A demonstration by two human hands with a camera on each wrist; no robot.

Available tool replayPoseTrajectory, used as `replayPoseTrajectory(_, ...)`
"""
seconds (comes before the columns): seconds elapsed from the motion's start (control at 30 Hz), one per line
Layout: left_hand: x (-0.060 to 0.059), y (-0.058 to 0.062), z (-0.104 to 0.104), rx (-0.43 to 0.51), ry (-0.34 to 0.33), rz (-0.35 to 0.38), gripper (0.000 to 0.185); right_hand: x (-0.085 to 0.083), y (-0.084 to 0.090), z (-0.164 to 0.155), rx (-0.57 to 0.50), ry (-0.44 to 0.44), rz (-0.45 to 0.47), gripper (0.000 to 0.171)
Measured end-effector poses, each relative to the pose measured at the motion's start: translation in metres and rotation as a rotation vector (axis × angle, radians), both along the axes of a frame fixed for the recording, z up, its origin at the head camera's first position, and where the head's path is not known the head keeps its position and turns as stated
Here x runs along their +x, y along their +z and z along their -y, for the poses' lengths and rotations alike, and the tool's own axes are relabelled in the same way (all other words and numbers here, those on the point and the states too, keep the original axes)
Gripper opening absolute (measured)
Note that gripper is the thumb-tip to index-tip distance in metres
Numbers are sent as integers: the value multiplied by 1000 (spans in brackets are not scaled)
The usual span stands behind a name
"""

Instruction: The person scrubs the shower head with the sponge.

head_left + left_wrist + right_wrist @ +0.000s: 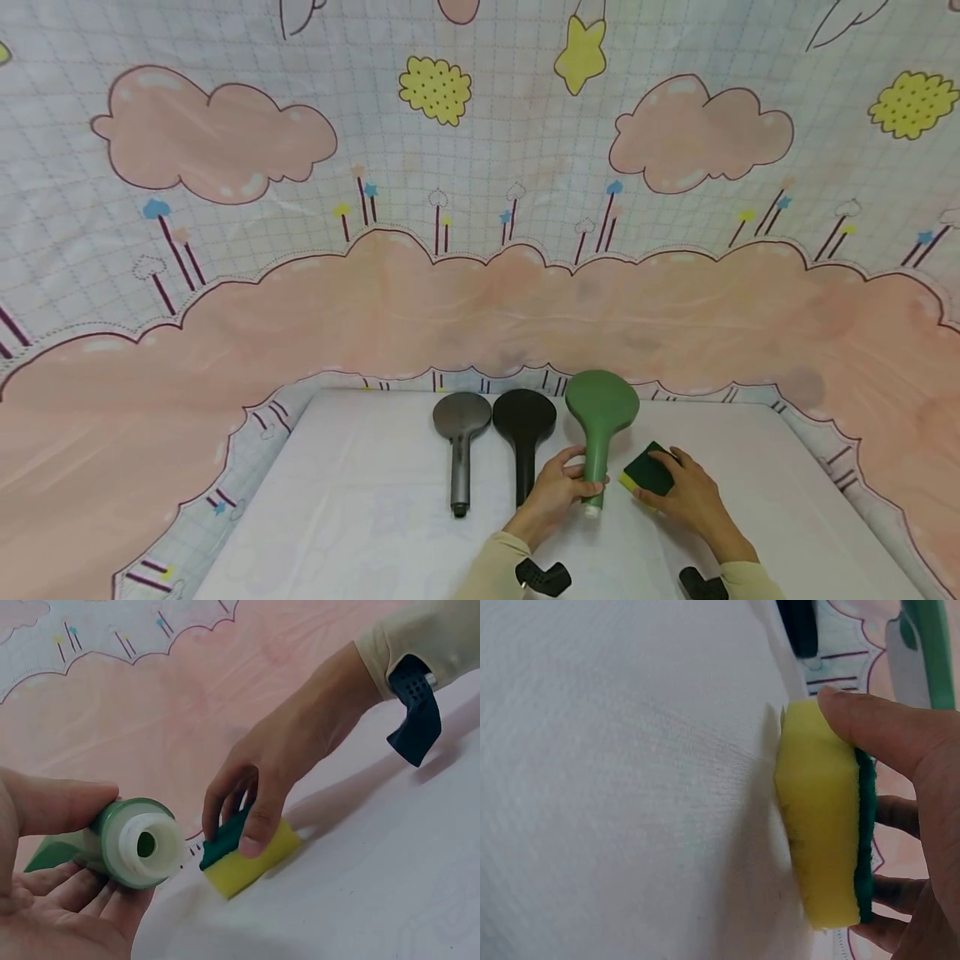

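The left hand point(553, 493) is closed around the handle of the green shower head point(599, 408), thumb on one side and fingers on the other. The shower head's round end reaches past the far edge of the surface point(360, 500), and its white hollow tip points toward the near edge. The left wrist view shows a round hole in that tip.

The right hand point(692, 498) pinches the sponge point(649, 471) between thumb and fingers, green layer up and yellow layer down. The sponge is just beside the green handle, on the side of the surface's right edge; whether its whole underside touches the surface, I cannot tell.

Toward the surface's left edge lie the black shower head point(524, 421) and then the grey shower head point(461, 417), side by side, round ends at the far edge and handles toward the near edge. The left hand hides the black handle's lower end. Beyond the far edge hangs a cloth point(450, 312) printed with pink clouds.
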State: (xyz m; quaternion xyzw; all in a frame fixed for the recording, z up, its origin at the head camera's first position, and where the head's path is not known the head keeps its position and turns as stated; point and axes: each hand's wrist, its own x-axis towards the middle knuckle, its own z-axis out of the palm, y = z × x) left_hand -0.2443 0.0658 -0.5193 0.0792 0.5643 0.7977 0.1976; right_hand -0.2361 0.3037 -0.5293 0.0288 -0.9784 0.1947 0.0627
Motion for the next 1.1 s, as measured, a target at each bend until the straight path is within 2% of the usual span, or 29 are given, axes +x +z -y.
replayPoseTrajectory(0.43,12,20,15,39,-43,-83,63,4,0,1,-38,5,-25,78)
replayPoseTrajectory(0.63,12,24,22,42,-59,-103,63,4,3,2,-51,20,-102,72)
replayPoseTrajectory(0.93,15,33,38,70,-73,-112,66,6,25,9,-109,36,-214,68)
replayPoseTrajectory(1.1,13,43,48,78,-79,-135,69,6,43,13,-129,50,-297,67)
